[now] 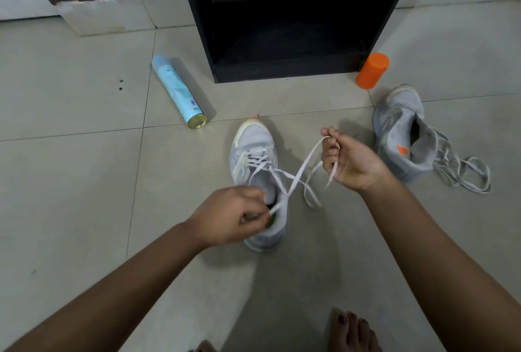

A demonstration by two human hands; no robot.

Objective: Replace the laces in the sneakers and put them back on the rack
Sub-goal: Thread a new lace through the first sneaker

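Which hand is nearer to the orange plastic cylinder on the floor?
Right. The right hand is below and slightly left of the orange plastic cylinder; the left hand is farther down-left, over the grey sneaker.

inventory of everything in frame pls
centre grey knit sneaker: 1, grey, orange toe, floor centre
right grey knit sneaker: 1, grey, floor right
white flat lace: 1, white, threaded in centre sneaker
loose white lace: 1, white, trailing from right sneaker
pale blue aerosol can: 1, lying left of rack
orange plastic cylinder: 1, at rack's right front corner
black shoe rack: 1, top centre
bare foot: 1, bottom edge
left hand: 1, pinches a lace end
right hand: 1, grips other lace end
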